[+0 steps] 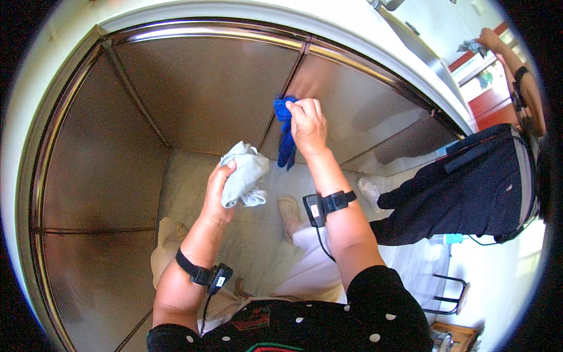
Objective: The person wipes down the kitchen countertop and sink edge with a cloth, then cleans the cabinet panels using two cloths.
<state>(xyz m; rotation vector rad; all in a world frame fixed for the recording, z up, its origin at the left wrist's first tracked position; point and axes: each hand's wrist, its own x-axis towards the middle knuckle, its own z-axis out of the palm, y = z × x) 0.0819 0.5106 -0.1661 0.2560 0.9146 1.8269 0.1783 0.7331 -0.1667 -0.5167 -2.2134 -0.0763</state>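
Bunched in my left hand (221, 182) is a pale grey-white cloth (247, 176), with my thumb pressed on its side. My right hand (310, 121) pinches a blue cloth (286, 132) near its top, and its lower end hangs down. This hand is close to the seam between two brown, shiny cabinet door panels (211, 88). I cannot tell whether the blue cloth touches the panels. A black strapped device (319, 209) with a cable sits on my right forearm, and a similar device (215, 277) is on my left.
Panels with metal trim (198, 33) run along the front and left under a white counter edge (343, 22). At right stands another person in dark trousers (457, 185), a raised hand (490, 39) holding a greyish cloth (470, 47). A stool (462, 295) is at lower right.
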